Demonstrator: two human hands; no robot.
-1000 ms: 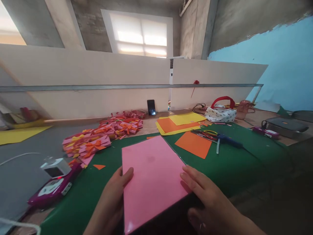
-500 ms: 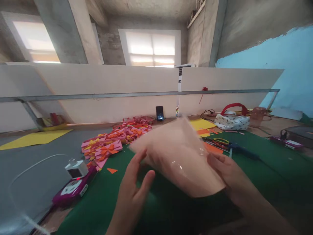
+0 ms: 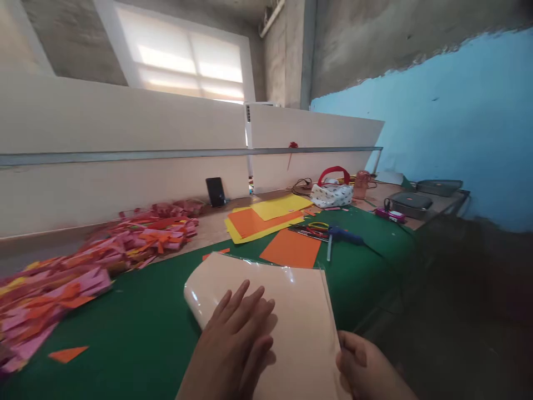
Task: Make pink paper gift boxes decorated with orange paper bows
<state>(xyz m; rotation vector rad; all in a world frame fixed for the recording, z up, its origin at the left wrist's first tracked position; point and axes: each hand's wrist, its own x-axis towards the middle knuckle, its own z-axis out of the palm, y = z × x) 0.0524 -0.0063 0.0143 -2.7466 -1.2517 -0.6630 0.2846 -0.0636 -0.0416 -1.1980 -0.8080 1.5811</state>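
A pack of cream paper in clear, shiny plastic [image 3: 297, 311] lies over the green table covering in front of me, its far left corner curling up. My left hand [image 3: 235, 333] is over its left part with the fingers stretched out; whether the palm presses on it I cannot tell. At the near right edge, my right hand [image 3: 362, 361] pinches the pack between thumb and fingers. Just beyond the pack is an orange paper sheet [image 3: 291, 248], with a blue glue gun [image 3: 345, 234] and yellow-handled scissors [image 3: 318, 226] close by.
Pink and orange paper strips [image 3: 141, 241] are heaped on the left. Yellow sheets [image 3: 283, 206] lie farther back, near a phone [image 3: 215, 191] leaning on the white partition. A white basket with a red handle [image 3: 332, 194] and a pink bottle [image 3: 361, 184] stand at the back right.
My view has turned right. The pack, held up and tilted before, is now lower and flatter. My left hand has moved from beside its left edge to over its surface; my right hand still grips it.
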